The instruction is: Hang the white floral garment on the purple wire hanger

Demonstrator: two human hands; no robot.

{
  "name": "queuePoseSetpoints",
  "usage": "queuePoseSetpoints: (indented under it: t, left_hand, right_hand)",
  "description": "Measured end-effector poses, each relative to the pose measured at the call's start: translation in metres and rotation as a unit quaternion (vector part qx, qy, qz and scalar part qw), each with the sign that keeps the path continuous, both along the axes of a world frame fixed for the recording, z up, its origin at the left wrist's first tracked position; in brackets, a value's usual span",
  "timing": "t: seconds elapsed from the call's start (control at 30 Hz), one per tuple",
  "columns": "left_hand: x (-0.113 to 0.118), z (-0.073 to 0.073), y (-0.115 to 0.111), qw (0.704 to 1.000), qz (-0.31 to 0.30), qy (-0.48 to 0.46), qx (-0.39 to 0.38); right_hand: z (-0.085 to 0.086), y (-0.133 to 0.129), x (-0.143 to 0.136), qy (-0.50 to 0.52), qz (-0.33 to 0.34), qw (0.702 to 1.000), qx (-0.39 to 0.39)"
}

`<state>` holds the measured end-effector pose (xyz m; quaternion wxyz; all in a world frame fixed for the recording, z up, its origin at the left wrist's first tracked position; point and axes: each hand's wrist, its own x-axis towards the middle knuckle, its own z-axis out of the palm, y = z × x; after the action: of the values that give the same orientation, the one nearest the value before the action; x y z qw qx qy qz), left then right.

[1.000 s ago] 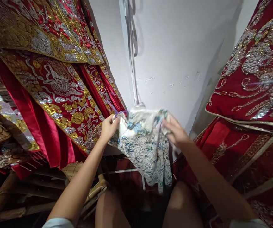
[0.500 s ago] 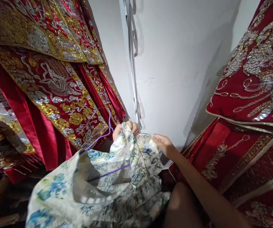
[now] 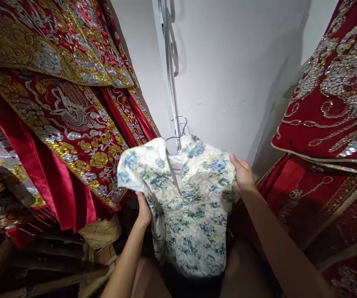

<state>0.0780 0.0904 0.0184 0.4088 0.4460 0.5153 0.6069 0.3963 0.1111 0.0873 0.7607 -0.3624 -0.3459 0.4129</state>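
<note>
- Right hand [image 3: 243, 176], top's 2 o'clock: thumb and fingers pinching the floral top [image 3: 193, 203] by sleeve, I'd guess spreading it.
- Left hand [image 3: 143, 210], its 9: thumb under sleeve; fingers hidden, can't tell grip.
- Top: 6 o'clock of view; hanger [image 3: 173, 137] inside, hook at 12, likely supporting shoulders.
- Red embroidered garment [image 3: 82, 120] 10 o'clock.

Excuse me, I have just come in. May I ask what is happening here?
A person is handling a pale floral top with a purple hanger inside its neck. The right hand grips the sleeve on its side; the left hand is just under the other sleeve, its fingers mostly hidden. The top is spread out in front of the person, between red embroidered garments on the left and right.
</note>
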Motion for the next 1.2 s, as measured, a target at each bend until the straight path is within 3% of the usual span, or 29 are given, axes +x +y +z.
queuePoseSetpoints:
  t: [0.1,0.23,0.4,0.53,0.57,0.6,0.63,0.7,0.77,0.87,0.9,0.97,1.03,1.07,1.1,1.2]
  left_hand:
    - [-0.001,-0.035,-0.018,0.996,0.084,0.026,-0.025]
    - [0.011,-0.065,-0.044,0.997,-0.004,0.045,-0.062]
    - [0.014,-0.075,-0.057,0.996,-0.046,0.005,-0.072]
    - [0.016,-0.076,-0.063,0.996,-0.049,-0.004,-0.08]
    - [0.02,-0.077,-0.066,0.996,-0.045,-0.007,-0.081]
    - [0.025,-0.077,-0.07,0.996,-0.04,-0.011,-0.08]
    - [0.03,-0.077,-0.073,0.996,-0.036,-0.014,-0.074]
    - [0.041,-0.075,-0.08,0.997,-0.039,-0.019,-0.063]
    - [0.047,-0.072,-0.084,0.996,-0.054,-0.018,-0.062]
    - [0.045,-0.07,-0.085,0.997,-0.039,-0.009,-0.071]
    - [0.044,-0.072,-0.086,0.998,0.006,-0.001,-0.061]
    - [0.044,-0.079,-0.089,0.986,0.158,0.048,0.005]
    - [0.051,-0.089,-0.095,0.941,0.284,0.15,0.109]
    - [0.057,-0.094,-0.098,0.92,0.293,0.21,0.151]
    - [0.065,-0.099,-0.101,0.912,0.261,0.264,0.172]
    - [0.088,-0.107,-0.105,0.931,0.078,0.327,0.143]
  right_hand:
    - [-0.019,-0.012,-0.009,-0.075,0.028,0.997,-0.021]
    - [-0.053,-0.04,0.005,-0.214,-0.037,0.974,-0.063]
    - [-0.092,-0.063,0.009,-0.256,-0.172,0.947,-0.09]
    - [-0.132,-0.078,-0.029,-0.211,-0.274,0.932,-0.11]
    - [-0.141,-0.082,-0.042,-0.213,-0.264,0.934,-0.111]
    - [-0.148,-0.086,-0.056,-0.225,-0.208,0.945,-0.114]
    - [-0.152,-0.089,-0.07,-0.251,-0.101,0.955,-0.118]
    - [-0.155,-0.094,-0.094,-0.307,0.132,0.935,-0.12]
    - [-0.153,-0.095,-0.111,-0.332,0.254,0.901,-0.114]
    - [-0.15,-0.095,-0.118,-0.301,0.247,0.915,-0.11]
    - [-0.15,-0.095,-0.116,-0.282,0.243,0.921,-0.115]
    - [-0.151,-0.095,-0.111,-0.25,0.238,0.929,-0.134]
    - [-0.15,-0.097,-0.105,-0.226,0.236,0.933,-0.151]
    - [-0.149,-0.098,-0.104,-0.218,0.243,0.933,-0.152]
    - [-0.148,-0.1,-0.103,-0.214,0.255,0.93,-0.152]
    - [-0.14,-0.104,-0.102,-0.214,0.318,0.91,-0.16]
